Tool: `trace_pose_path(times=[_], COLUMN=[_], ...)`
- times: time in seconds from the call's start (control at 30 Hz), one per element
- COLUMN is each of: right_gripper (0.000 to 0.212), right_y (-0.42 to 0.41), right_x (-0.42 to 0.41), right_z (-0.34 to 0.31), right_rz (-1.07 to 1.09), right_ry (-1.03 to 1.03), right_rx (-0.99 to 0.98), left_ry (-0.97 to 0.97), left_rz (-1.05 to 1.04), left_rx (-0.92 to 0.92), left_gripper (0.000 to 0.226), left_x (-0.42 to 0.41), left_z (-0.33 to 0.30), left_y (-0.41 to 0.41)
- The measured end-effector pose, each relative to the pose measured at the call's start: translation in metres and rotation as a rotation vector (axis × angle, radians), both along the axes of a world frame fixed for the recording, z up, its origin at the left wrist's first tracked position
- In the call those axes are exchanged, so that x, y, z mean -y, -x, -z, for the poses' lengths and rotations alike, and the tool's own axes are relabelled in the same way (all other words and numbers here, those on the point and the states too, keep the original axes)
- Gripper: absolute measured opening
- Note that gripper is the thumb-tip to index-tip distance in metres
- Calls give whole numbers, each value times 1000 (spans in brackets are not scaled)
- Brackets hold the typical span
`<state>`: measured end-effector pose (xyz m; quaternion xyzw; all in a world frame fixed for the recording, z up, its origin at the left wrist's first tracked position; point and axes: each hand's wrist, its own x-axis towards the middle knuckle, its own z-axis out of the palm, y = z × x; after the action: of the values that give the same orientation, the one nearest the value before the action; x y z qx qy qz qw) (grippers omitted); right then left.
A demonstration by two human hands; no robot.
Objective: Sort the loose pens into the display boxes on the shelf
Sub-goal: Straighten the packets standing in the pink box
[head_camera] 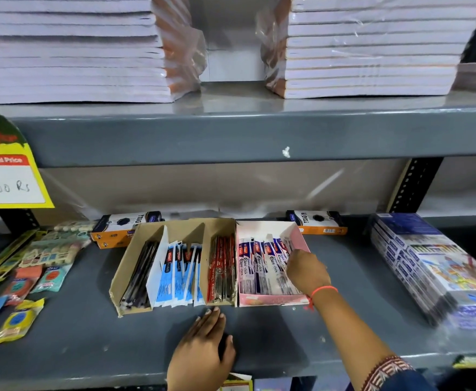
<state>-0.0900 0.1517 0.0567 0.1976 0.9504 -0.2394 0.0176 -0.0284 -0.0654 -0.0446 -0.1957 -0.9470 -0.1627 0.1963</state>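
A brown cardboard display box (118, 280) on the grey shelf holds black pens (139, 275), blue-and-white packed pens (179, 273) and red pens (221, 270) in separate compartments. Beside it a pink display box (270, 301) holds white, blue and red packed pens (259, 266). My right hand (306, 270) reaches into the pink box at its right side, fingers closed on the packed pens there. My left hand (203, 345) rests flat on the shelf just in front of the brown box, holding nothing.
Orange-and-black boxes (120, 225) (317, 221) lie behind the display boxes. Small packets (19, 277) are scattered on the left. A wrapped stack of packs (428, 266) sits on the right. Notebook piles (70, 49) fill the upper shelf; a yellow price tag (8, 176) hangs at left.
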Motion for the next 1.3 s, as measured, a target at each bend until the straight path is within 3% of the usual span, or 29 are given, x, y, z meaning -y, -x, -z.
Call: trace_pose_path(times=[0.13,0.27,0.43,0.57,0.8,1.3], right_gripper=[13,27,27,37,52,33], right_y=[-1,1,5,6,13,31], right_x=[16,33,23,18,20,23], right_z=[1,9,9,8,5,1], right_rz=[-173,-247,-272,-502,-787,-758], right_ry=[-13,-3,-49,-76,-271,-433], right_rx=[68,146,115,34,19,-5], left_ry=[13,12,20,-14,-36,0], left_rz=[-3,0,5,1,0,9], left_rx=[-19,-10,-3,-65,-62,-28], left_gripper=[49,48,49,57,47,47], left_x=[0,0,2,2,0,0], left_z=[-1,-1,0,4,2,-2], left_y=[0,0,-1,-2,-2,0])
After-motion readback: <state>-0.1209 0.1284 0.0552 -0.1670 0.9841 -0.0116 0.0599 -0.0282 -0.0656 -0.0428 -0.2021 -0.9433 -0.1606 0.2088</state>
